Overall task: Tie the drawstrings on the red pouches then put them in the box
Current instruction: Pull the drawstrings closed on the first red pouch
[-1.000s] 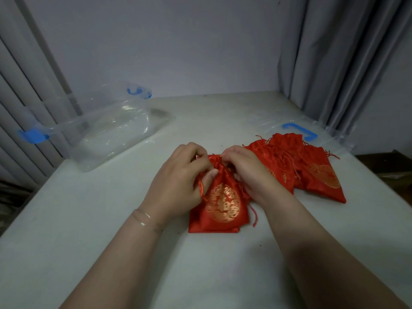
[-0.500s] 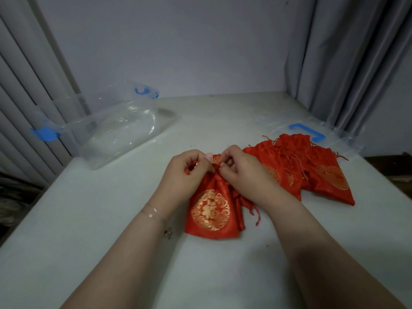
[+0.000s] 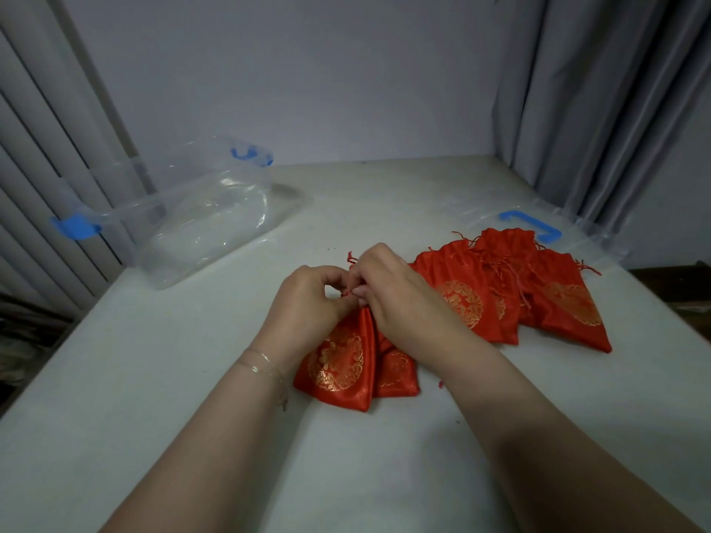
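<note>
Red satin with a gold medallion, the drawstring pouch [image 3: 348, 365] lies on the white desk [image 3: 154, 378] with its gathered neck under both hands. Since half a second ago its body has creased into a lengthwise fold, and a frayed end of the red drawstring [image 3: 351, 258] now pokes up behind the knuckles. The left hand [image 3: 307, 302] has its fingers [image 3: 338, 277] pinched shut on the cord at the neck; the right hand [image 3: 396, 292] pinches the same cord just beside it, fingertips touching. A pile of further red pouches [image 3: 511, 290] rests close to the right, overlapping. The clear plastic box [image 3: 200, 221] with blue latches sits well apart at far left, its lid [image 3: 538, 230] behind the pile.
</note>
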The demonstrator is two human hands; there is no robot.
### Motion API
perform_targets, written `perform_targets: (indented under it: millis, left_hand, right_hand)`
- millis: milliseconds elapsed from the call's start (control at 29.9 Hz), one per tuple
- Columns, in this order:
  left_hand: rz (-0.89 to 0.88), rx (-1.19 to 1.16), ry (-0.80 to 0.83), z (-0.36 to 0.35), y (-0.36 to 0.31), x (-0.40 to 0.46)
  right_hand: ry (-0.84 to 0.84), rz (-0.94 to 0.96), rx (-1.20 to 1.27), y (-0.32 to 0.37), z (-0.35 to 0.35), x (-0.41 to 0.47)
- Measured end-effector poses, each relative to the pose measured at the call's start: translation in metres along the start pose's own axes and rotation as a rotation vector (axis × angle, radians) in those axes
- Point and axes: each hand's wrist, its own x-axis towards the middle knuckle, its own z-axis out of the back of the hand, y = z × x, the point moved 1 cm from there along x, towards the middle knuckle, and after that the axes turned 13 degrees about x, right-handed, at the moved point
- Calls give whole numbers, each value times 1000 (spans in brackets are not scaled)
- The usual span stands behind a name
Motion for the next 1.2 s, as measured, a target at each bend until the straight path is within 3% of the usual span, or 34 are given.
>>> perform_targets:
  millis: [234, 401, 569, 736, 903, 1070, 1204]
  left_hand:
    - [78, -207, 90, 1, -1, -3]
    - [119, -464, 108, 6, 0, -5]
    - [195, -567, 26, 6, 0, -3]
    - [255, -598, -46, 8, 7, 0]
    - [199, -494, -28, 8, 7, 0]
    - [135, -411, 10, 8, 4, -3]
    - [33, -444, 46, 8, -2, -6]
  right_hand:
    - [36, -162, 402, -2, 5, 0]
    - [96, -240, 213, -14, 10, -2]
    - [-49, -205, 47, -14, 18, -1]
    - [-25, -188, 67, 0, 17, -5]
    - [15, -264, 14, 2, 18, -9]
    - [-175, -299, 245, -6, 23, -5]
    - [71, -365, 497, -6, 16, -4]
